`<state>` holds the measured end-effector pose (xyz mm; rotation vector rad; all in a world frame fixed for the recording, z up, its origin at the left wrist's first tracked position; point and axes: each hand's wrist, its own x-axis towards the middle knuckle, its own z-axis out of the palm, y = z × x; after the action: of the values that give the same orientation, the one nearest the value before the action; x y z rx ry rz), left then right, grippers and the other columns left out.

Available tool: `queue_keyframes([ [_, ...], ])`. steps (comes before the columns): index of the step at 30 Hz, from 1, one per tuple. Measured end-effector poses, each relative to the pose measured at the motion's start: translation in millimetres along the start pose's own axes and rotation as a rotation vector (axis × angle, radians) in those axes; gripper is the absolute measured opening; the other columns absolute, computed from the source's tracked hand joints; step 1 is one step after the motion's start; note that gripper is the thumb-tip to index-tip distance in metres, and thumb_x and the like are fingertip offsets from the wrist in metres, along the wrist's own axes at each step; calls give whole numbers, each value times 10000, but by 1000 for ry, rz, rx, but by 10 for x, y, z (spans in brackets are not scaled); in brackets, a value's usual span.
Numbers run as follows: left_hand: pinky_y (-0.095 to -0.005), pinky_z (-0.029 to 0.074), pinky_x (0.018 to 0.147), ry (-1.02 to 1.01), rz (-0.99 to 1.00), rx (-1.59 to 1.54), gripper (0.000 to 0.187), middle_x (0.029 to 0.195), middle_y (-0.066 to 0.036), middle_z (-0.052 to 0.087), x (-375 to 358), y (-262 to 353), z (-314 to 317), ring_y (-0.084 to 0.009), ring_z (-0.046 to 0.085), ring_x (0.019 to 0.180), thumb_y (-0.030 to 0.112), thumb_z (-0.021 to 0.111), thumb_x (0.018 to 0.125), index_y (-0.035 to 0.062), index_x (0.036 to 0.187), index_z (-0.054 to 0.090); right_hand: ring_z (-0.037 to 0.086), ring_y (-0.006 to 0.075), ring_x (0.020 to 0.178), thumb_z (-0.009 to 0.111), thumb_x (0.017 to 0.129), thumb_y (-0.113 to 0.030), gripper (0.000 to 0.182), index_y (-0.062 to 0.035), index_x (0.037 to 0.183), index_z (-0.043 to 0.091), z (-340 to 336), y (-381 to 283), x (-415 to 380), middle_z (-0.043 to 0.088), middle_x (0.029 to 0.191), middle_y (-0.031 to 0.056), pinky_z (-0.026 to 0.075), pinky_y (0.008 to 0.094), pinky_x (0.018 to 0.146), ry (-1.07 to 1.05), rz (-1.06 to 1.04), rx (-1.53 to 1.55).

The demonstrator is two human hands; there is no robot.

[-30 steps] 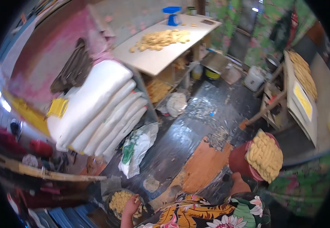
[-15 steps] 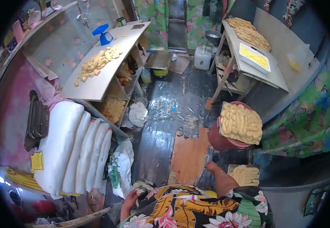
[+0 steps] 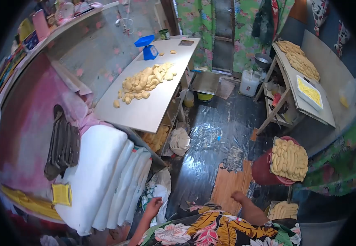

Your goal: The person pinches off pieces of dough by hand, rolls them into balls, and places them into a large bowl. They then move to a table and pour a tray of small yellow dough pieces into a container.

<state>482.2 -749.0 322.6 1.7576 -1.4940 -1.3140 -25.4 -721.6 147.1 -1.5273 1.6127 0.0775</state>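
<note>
My left hand is beside the floral shirt, near a white and green sack. Its fingers are curled in, with nothing visible in them. My right hand is low over a brown floor board, its fingers too unclear to make out. To its right, a tray of braided dough rests on a red bucket; another dough tray is lower down. Dough pieces lie on the left table, near a blue scale.
Stacked white sacks stand at the left, beside dark pans and a yellow basket. The right table bears shaped dough and a white tray of yellow filling. A white jug stands at the back.
The view has turned left, so the room appears shifted to the right. My left hand has come away from the shirt's edge. My right hand remains low near the floor board.
</note>
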Motion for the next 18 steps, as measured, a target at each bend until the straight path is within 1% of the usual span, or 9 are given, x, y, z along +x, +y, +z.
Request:
queue_keyframes([
  [1, -302, 433, 835, -3, 25, -19, 343, 1007, -115, 598, 192, 265, -86, -183, 560, 955, 187, 631, 799, 13, 1081, 544, 606, 230, 825, 583, 790, -233, 298, -4, 977, 623, -114, -261, 86, 625, 929, 150, 477, 346, 731, 97, 157, 320],
  [3, -362, 391, 900, 66, 335, 253, 338, 1137, -170, 533, 514, 929, -214, -299, 507, 1060, 203, 612, 790, 31, 1074, 545, 595, 237, 881, 604, 776, -227, 339, 5, 1023, 596, -440, -765, 76, 613, 978, 172, 465, 336, 764, 266, 72, 395],
  [5, -396, 326, 966, 133, 550, 309, 368, 1273, -193, 408, 830, 1468, -182, -359, 394, 1169, 182, 602, 790, 43, 1120, 516, 586, 228, 913, 612, 775, -222, 380, -1, 1081, 564, -941, -1322, -50, 608, 1003, 161, 455, 317, 788, 252, 13, 344],
  [6, -396, 326, 966, 94, 576, 313, 368, 1273, -193, 408, 1020, 1721, -135, -359, 394, 1169, 182, 602, 790, 43, 1120, 516, 580, 228, 926, 616, 779, -226, 394, -2, 1097, 553, -1066, -1438, 20, 601, 1019, 162, 451, 315, 796, 219, -2, 441],
  [8, -420, 295, 987, 162, 673, 351, 417, 1328, -198, 334, 1361, 2132, 36, -382, 341, 1204, 191, 603, 792, 52, 1167, 486, 565, 232, 957, 618, 792, -242, 421, -12, 1134, 530, -1269, -1611, 138, 585, 1050, 161, 441, 317, 816, 188, -91, 605],
  [11, -431, 265, 1007, 8, 703, 385, 490, 1354, -216, 299, 1846, 2527, 495, -392, 303, 1238, 218, 605, 793, 67, 1232, 448, 544, 240, 996, 597, 823, -277, 428, -43, 1170, 508, -1790, -1930, 231, 559, 1095, 145, 434, 326, 835, 222, -284, 657],
  [13, -430, 251, 1018, -184, 689, 367, 521, 1377, -237, 251, 2098, 2796, 901, -395, 268, 1263, 251, 608, 796, 69, 1253, 436, 531, 259, 1023, 580, 833, -279, 415, -59, 1176, 504, -2284, -2060, 167, 540, 1129, 141, 431, 337, 847, 314, -408, 500],
  [17, -410, 265, 1017, -450, 762, 418, 528, 1375, -254, 247, 2442, 3211, 1535, -395, 283, 1261, 295, 607, 802, 64, 1249, 447, 517, 285, 1045, 559, 835, -277, 391, -75, 1166, 509, -3147, -1765, 135, 522, 1148, 152, 425, 353, 866, 367, -420, 412],
  [18, -399, 286, 1005, -577, 735, 456, 526, 1348, -247, 299, 2526, 3333, 1651, -385, 324, 1237, 302, 607, 803, 61, 1244, 452, 517, 285, 1045, 559, 835, -277, 391, -75, 1166, 509, -3328, -1625, 104, 522, 1148, 152, 425, 353, 866, 384, -403, 418],
])
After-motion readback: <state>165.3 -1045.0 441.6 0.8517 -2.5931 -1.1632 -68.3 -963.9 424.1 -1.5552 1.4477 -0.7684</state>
